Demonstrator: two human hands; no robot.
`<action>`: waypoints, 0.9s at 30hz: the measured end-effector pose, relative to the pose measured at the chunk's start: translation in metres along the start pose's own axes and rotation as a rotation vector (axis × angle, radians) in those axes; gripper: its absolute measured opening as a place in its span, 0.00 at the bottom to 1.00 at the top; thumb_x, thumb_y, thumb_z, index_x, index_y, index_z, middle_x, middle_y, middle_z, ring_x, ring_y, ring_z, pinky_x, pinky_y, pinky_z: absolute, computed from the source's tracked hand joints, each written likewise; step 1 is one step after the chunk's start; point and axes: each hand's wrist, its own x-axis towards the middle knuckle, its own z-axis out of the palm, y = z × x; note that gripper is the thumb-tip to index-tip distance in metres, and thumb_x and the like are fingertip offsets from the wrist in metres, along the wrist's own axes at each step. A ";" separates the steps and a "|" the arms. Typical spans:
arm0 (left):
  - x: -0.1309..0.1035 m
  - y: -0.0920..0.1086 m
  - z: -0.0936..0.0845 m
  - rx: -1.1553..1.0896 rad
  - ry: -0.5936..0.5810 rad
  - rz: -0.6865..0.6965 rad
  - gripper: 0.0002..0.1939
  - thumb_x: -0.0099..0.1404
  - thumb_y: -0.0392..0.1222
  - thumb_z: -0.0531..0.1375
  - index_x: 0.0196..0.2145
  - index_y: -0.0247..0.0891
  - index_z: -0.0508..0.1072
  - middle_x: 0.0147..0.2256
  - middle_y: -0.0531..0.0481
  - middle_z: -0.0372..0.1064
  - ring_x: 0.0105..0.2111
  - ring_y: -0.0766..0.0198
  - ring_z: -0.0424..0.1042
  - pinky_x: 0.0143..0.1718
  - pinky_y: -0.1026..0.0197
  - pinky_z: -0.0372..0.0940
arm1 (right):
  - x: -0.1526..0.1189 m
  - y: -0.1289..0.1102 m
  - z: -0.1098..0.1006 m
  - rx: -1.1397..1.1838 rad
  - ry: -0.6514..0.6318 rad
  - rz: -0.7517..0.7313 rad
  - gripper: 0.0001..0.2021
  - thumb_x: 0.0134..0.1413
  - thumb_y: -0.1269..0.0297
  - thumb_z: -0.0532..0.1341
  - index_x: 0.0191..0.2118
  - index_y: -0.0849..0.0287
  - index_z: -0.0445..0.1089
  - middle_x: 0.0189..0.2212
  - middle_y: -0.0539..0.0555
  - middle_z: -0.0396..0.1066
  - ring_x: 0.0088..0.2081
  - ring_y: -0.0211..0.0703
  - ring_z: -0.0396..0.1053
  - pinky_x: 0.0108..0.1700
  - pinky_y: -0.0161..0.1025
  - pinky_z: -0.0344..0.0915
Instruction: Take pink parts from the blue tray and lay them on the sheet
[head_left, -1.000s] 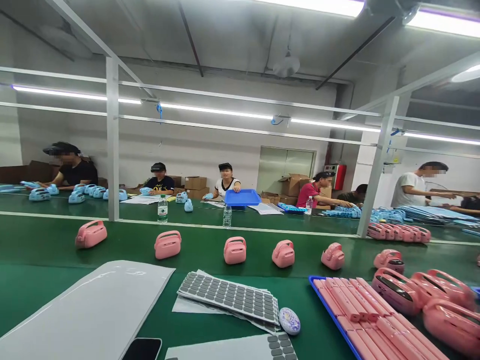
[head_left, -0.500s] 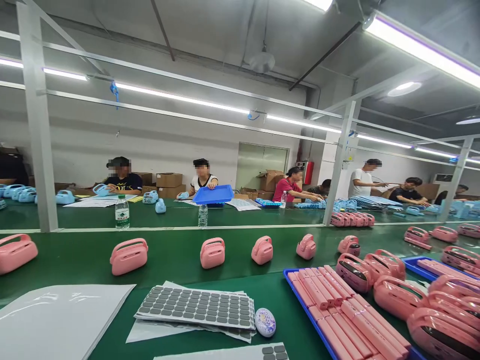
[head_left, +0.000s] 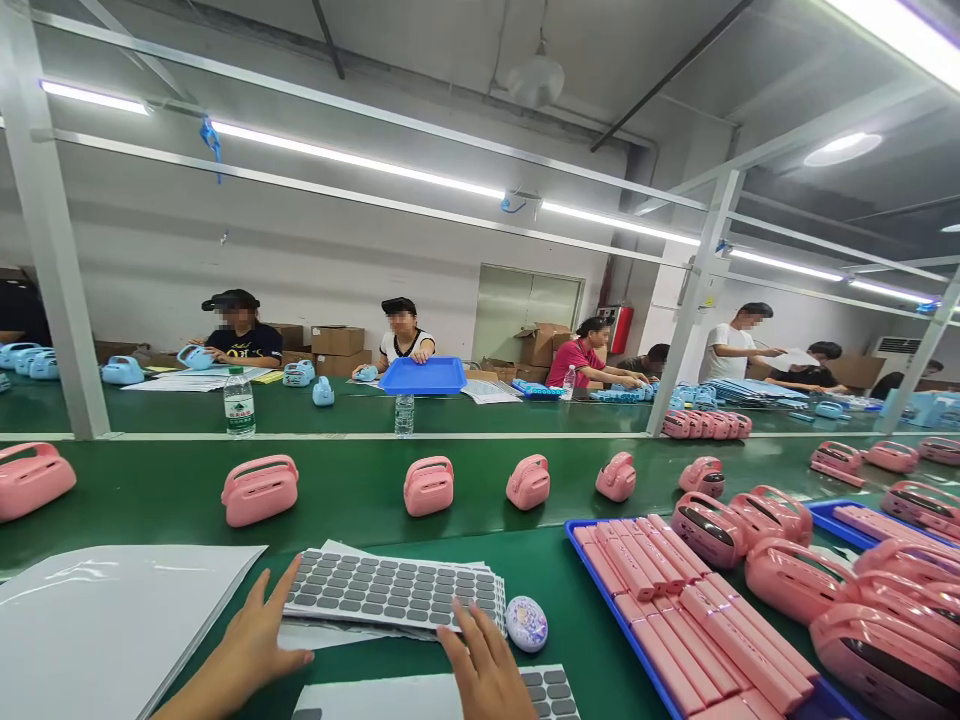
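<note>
Fingers of both hands, left (head_left: pixel 251 640) and right (head_left: pixel 487 670), spread flat on sticker sheets (head_left: pixel 394 590).

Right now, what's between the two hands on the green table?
In the head view, the stack of grey sticker sheets lies between the left hand and the right hand; both hands touch its edges.

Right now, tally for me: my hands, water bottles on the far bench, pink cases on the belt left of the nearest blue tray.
Hands: 2, left hand and right hand
Water bottles: 2
Pink cases left of the blue tray: 4
Total: 8
</note>
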 end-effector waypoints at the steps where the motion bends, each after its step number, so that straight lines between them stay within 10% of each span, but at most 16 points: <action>1: 0.005 0.007 -0.004 -0.003 -0.020 -0.027 0.53 0.50 0.41 0.61 0.64 0.31 0.32 0.61 0.17 0.32 0.59 0.40 0.51 0.54 0.52 0.53 | 0.019 0.002 0.001 0.000 -0.026 -0.027 0.40 0.46 0.53 0.66 0.63 0.51 0.47 0.65 0.60 0.41 0.63 0.63 0.43 0.60 0.63 0.47; 4: 0.013 0.016 -0.006 0.001 -0.040 -0.032 0.51 0.52 0.39 0.60 0.64 0.32 0.33 0.60 0.16 0.36 0.56 0.39 0.59 0.54 0.51 0.53 | 0.063 0.007 0.006 -0.027 -0.088 -0.082 0.56 0.32 0.55 0.71 0.65 0.53 0.38 0.66 0.65 0.33 0.64 0.69 0.31 0.60 0.68 0.37; 8: 0.011 0.010 0.003 0.009 -0.056 0.020 0.41 0.55 0.38 0.58 0.63 0.29 0.45 0.61 0.21 0.43 0.59 0.46 0.55 0.58 0.55 0.47 | 0.090 0.017 0.012 -0.067 -0.158 -0.098 0.56 0.31 0.53 0.69 0.65 0.58 0.39 0.64 0.73 0.42 0.62 0.75 0.42 0.55 0.73 0.42; 19: 0.002 0.028 0.014 0.051 -0.005 -0.008 0.29 0.64 0.39 0.50 0.62 0.34 0.51 0.61 0.30 0.49 0.56 0.51 0.59 0.54 0.55 0.56 | 0.101 0.048 -0.006 -0.137 -0.184 -0.088 0.49 0.29 0.52 0.68 0.61 0.60 0.52 0.51 0.68 0.62 0.51 0.67 0.60 0.51 0.62 0.57; 27: -0.009 0.089 0.013 0.012 0.059 0.024 0.28 0.62 0.33 0.54 0.60 0.36 0.58 0.58 0.27 0.54 0.54 0.44 0.62 0.50 0.51 0.60 | 0.098 0.088 -0.025 -0.183 -0.223 0.000 0.44 0.33 0.62 0.69 0.60 0.56 0.54 0.55 0.61 0.61 0.54 0.61 0.60 0.54 0.63 0.55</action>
